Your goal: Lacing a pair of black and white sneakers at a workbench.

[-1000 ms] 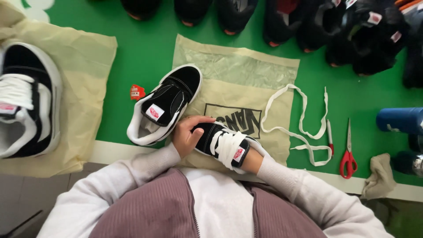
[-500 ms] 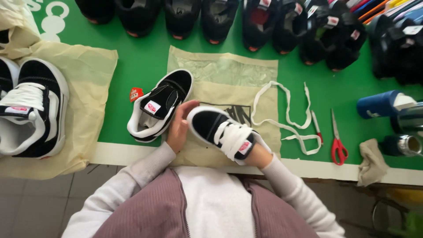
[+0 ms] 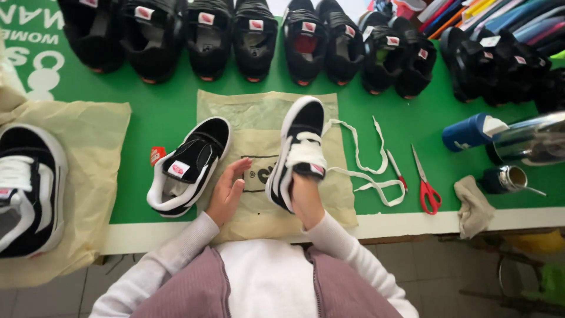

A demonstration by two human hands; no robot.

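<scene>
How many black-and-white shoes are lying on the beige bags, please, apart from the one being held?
2: an unlaced shoe partly on the middle beige bag, by the left hand; a laced shoe on the left bag, cropped by the frame edge, so more may be hidden.

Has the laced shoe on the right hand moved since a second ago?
Yes. The laced shoe has swung from lying low across the beige bag to pointing toe-up toward the far shoes; the left hand has let go of it.

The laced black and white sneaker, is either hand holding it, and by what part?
The right hand is pushed inside the laced sneaker through its opening, holding it up from within. The left hand rests open on the beige bag, holding nothing.
</scene>
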